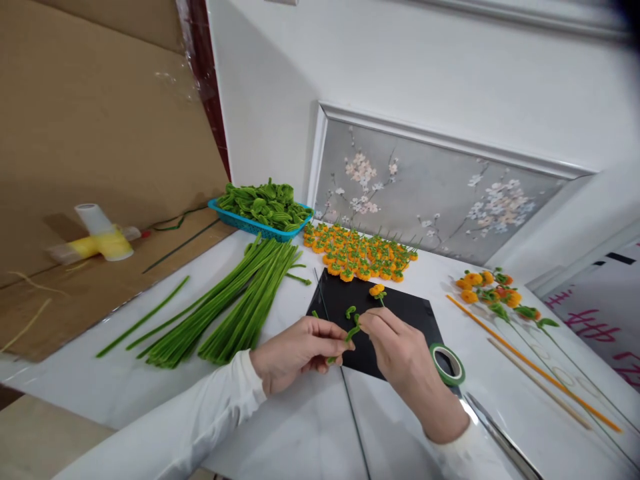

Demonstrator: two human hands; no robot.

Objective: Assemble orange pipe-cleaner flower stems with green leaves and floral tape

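- Plainly, from the head view, the left hand (305, 353) pinches a short, curled green strip (353, 331) between thumb and forefinger, above the near part of a black mat (410, 317).
- The right hand (400, 357) has its fingertips gathered at the strip's upper end and seems to grip it; the exact contact is partly hidden.
- A slack pinch at either end could let the strip spring out of its curve, since its fuzzy surface looks pliable and, I would guess, has a wire core.
- Pulling too hard between the hands might kink it or strip its fuzz.
- Beyond the hands lie a loose green curl (351, 311) and a small orange flower (377, 291); a dropped knuckle could flatten or sweep either aside. Whether the right hand also holds the flower's stem, I cannot tell.
- A thin dark rod (356, 413) runs beneath the left hand, so a lowered wrist could roll it.
- Near the right wrist stand a green tape roll (456, 379) and a metal tool (500, 433); drawing that arm back carelessly could knock them or snag the sleeve.
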